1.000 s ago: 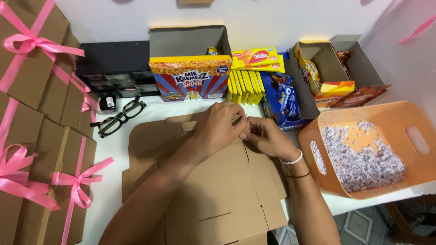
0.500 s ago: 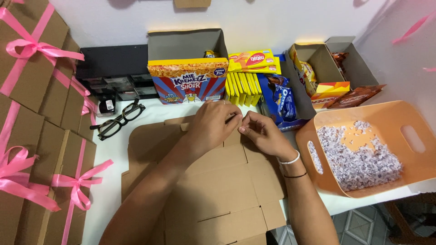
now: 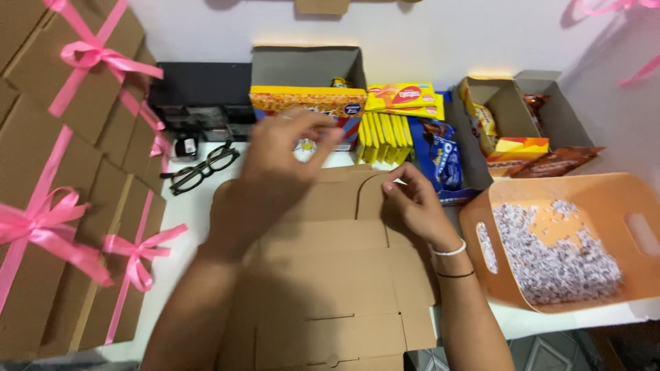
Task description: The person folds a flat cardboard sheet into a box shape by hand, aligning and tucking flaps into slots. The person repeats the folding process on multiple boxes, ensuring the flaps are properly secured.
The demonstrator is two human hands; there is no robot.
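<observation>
One hand, the left (image 3: 282,161), has lifted off the flat cardboard box (image 3: 323,275).

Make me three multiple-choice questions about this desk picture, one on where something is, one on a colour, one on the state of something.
1. Where do the black glasses lie?
A. Inside the orange tub
B. On the white table, left of the flat cardboard box
C. On the yellow packs

2. What colour are the ribbons on the closed boxes?
A. Pink
B. Green
C. Blue

3. How is the left hand?
A. Pressed flat on the cardboard
B. Raised above the cardboard
C. Inside the tub

Answers: 1 B, the glasses sit beside the flat cardboard box. 2 A, every bow is pink. 3 B, the left hand hovers blurred, while the right hand rests on a flap.
</observation>
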